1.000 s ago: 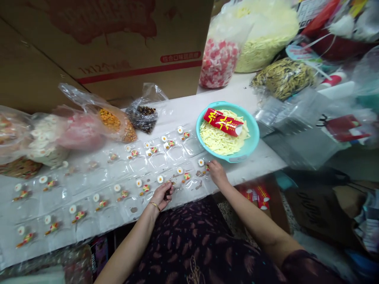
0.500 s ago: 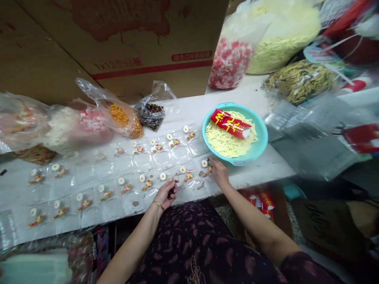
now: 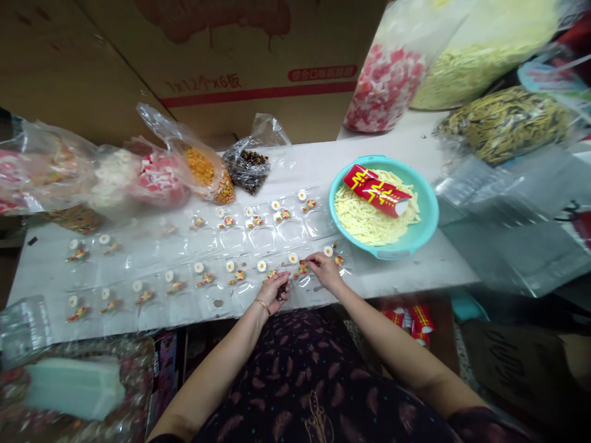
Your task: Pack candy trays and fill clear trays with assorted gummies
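My left hand is cupped, its fingers curled around small dark brown pieces, over the front edge of the tray row. Just to its right, my right hand pinches a tiny dark piece above one compartment. Transparent plastic trays lie in two rows. Many of their compartments hold a small white disc with an orange-yellow centre and a colourful round piece. A tied-looking plastic bag of similar dark pieces stands behind.
A turquoise basin of pale yellow strips with red-and-yellow packets stands right of the trays. Plastic bags of orange pieces and pink-white pieces line the back, before large cardboard boxes. Stacked plastic bags cover the right end.
My right hand has moved left from the last front compartment to the neighbouring one, closer to my left hand. The left hand keeps hold of its dark pieces. The view has shifted slightly.
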`<state>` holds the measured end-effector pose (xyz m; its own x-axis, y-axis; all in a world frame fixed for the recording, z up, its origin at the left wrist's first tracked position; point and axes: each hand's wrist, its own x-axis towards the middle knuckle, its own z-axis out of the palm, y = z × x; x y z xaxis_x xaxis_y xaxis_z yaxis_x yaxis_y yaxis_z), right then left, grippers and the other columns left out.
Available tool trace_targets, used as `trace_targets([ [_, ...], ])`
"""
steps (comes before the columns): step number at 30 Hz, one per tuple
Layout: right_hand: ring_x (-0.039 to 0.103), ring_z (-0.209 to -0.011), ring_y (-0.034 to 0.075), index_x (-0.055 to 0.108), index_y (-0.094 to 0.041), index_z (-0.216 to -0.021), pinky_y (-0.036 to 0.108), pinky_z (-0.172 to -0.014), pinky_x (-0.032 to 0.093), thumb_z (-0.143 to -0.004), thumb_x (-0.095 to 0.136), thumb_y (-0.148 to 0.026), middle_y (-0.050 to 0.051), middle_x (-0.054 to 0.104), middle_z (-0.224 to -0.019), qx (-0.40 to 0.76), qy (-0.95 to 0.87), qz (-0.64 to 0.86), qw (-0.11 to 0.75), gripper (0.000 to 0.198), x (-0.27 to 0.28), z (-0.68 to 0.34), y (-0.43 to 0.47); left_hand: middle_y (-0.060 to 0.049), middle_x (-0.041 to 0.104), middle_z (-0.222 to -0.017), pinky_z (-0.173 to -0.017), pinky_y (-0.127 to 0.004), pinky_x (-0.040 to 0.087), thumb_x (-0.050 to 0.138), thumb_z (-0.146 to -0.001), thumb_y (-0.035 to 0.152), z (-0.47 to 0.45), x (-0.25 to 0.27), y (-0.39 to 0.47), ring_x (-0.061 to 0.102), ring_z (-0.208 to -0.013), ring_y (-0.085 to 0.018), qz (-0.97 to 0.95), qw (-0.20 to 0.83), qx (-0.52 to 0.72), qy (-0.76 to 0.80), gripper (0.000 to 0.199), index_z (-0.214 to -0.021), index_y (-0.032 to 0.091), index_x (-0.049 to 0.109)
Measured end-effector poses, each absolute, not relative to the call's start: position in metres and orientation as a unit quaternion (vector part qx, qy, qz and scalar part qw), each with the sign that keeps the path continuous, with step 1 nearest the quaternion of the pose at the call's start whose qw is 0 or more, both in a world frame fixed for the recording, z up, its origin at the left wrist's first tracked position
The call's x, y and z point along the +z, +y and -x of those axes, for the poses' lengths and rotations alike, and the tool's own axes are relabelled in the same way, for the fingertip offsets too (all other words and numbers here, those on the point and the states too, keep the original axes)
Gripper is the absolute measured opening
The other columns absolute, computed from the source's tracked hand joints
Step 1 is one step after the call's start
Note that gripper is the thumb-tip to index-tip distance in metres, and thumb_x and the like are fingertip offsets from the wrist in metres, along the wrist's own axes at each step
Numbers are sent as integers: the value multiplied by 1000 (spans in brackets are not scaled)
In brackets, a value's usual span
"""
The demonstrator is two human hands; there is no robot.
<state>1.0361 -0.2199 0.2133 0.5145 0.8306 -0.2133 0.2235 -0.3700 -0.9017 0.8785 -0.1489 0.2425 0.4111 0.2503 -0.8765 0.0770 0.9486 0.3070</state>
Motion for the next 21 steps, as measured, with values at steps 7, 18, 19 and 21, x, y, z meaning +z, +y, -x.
trace_targets([
  [7,57,-69,15,66,-17,-75,28,-68,44,-70,49,-19,3,63,-76,285,-367,804,372,17,193,-1045,-190,4,49,-60,-33,-10,21,67,-65,22,-848,243,-144,42,-43,-2,-116,804,109,573,21,-77,16,51],
  [18,55,-86,16,63,-18,-92,23,-72,41,-78,41,-8,6,61,-96,265,-631,720,118,27,207,-1059,-178,2,52,-62,-35,-12,24,66,-66,23,-840,246,-147,46,-46,-4,-83,820,142,548,19,-77,16,52],
  [19,55,-88,16,62,-18,-95,24,-73,41,-79,41,-9,7,60,-99,257,-624,728,124,28,208,-1060,-178,1,53,-63,-36,-12,25,65,-66,24,-839,247,-146,46,-47,-5,-76,825,142,541,18,-78,16,53],
  [21,54,-92,16,60,-18,-101,25,-77,41,-81,39,-10,7,59,-103,236,-601,749,149,30,208,-1057,-181,0,54,-66,-37,-13,27,61,-68,22,-839,248,-144,49,-50,-6,-61,841,143,519,16,-81,15,56],
])
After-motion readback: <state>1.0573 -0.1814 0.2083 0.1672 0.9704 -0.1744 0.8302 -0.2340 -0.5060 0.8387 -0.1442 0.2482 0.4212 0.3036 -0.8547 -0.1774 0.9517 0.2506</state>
